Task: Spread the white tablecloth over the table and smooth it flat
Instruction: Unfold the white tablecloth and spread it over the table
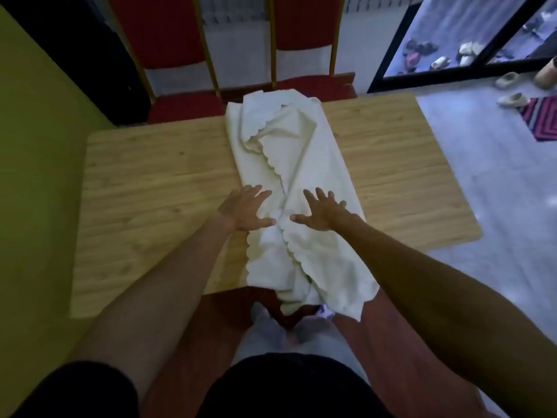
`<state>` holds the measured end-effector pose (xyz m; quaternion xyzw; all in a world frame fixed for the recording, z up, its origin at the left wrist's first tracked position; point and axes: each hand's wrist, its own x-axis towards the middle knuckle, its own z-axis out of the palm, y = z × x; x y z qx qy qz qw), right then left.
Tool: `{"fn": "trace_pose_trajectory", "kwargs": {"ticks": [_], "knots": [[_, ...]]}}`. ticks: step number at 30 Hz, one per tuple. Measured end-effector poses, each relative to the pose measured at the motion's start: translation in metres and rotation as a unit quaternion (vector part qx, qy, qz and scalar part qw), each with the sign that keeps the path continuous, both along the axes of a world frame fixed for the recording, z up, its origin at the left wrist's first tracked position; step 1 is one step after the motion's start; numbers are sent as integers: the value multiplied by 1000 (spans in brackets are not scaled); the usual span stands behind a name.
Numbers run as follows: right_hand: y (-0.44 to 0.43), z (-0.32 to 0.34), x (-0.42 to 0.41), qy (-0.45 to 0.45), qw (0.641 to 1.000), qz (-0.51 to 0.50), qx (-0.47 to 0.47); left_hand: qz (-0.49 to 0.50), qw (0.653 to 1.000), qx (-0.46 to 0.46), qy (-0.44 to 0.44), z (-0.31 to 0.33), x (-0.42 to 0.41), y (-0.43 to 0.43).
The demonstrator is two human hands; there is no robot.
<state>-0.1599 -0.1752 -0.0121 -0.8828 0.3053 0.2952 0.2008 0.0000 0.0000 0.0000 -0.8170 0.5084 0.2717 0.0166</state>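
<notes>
Wood-grain bench (144,188) fills the middle of the head view, with a yellow-green wall at the left of the frame, red chairs (180,31) at the top and a grey floor (482,176) to the right. Your white tablecloth (289,164) lies as a narrow folded band down the centre of the bench, its long axis running from the far edge near the chairs straight toward you, and its near end hangs off the bench edge at lower centre. Bare wood shows well out on both sides, so the cloth has to open sideways, left and right in the frame, across that axis. A scalloped hem runs along the band and passes between your hands. Your left hand (247,211) rests on the left half and your right hand (324,214) on the right half, about equally near the hem. Each grip is spread flat, fingers splayed, palm down on the cloth, clasping nothing; I judge you should draw each layer outward from the seam
</notes>
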Motion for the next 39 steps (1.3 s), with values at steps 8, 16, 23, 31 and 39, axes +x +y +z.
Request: {"fn": "trace_pose_trajectory", "kwargs": {"ticks": [8,16,23,31,39], "knots": [[39,-69,-51,41,998,35,21,-95,995,24,-23,-84,-61,-8],[47,-85,-76,-1,998,57,-16,-94,994,-28,-56,-101,-71,-14],[29,-60,-103,-106,994,31,-26,-130,985,-49,-99,-83,-51,-33],[-16,-11,-139,-262,960,-97,-18,-155,980,-72,-100,-51,-55,-92],[-74,34,-173,-380,895,-231,-25,-193,967,-119,-116,-16,-94,-178]]}}
